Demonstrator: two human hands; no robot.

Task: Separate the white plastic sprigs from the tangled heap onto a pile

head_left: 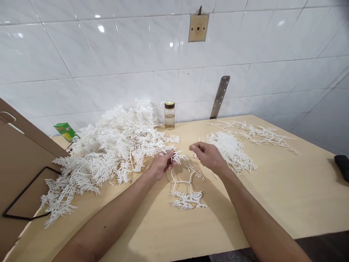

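Observation:
My left hand (161, 164) is closed on a white plastic foliage branch (182, 181). Its bare forked stems hang below the fingers, and feathery tips show at the fingertips and at the lower end. To the right, apart from the branch, my right hand (205, 154) has thumb and fingers pinched together; whether anything small is between them I cannot make out. Just beyond that hand lies a low heap of small white snippets (230, 151). A large pile of white feathery branches (114, 142) rises left of my left hand.
Bare white stems (261, 136) lie at the back right of the wooden table (294, 196). A lidded jar (169, 116) of liquid stands by the tiled wall, near a leaning metal strip (220, 97). Cardboard (24, 174) and a green box (64, 131) are left; a black object (342, 167) lies right.

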